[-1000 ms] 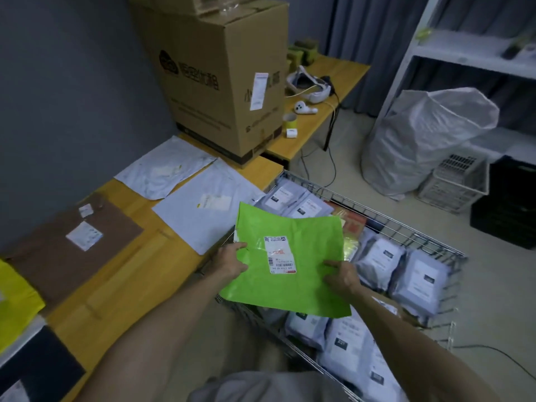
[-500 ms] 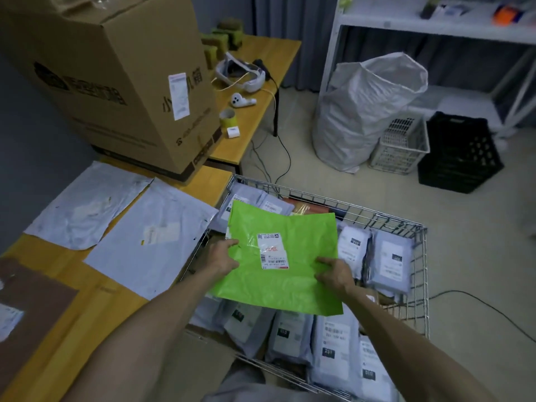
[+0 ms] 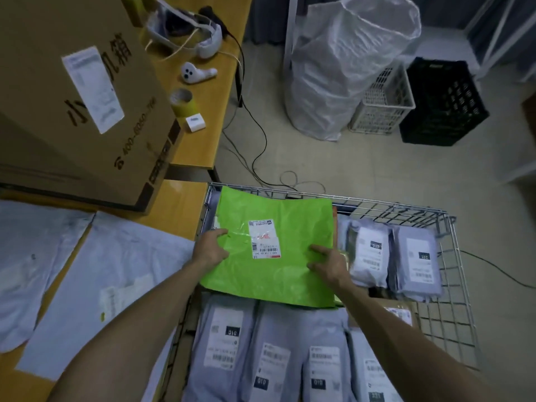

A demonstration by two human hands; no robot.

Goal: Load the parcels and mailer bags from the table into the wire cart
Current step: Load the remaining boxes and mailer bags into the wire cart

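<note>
Over the wire cart's (image 3: 452,285) far-left corner, I hold the green mailer bag (image 3: 275,280) flat, left hand (image 3: 210,250) and right hand (image 3: 329,264) each pinching a side edge. This is the placing step; next, I judge, lower it onto the grey parcels (image 3: 290,352) and let go.

A bright green mailer bag (image 3: 293,224), white label up, sits nearly flat over the far left corner of the wire cart (image 3: 348,197). Grey labelled mailer bags (image 3: 226,343) fill the cart around it. Two white mailer bags (image 3: 95,285) lie flat on the surface (image 3: 174,210).
</note>
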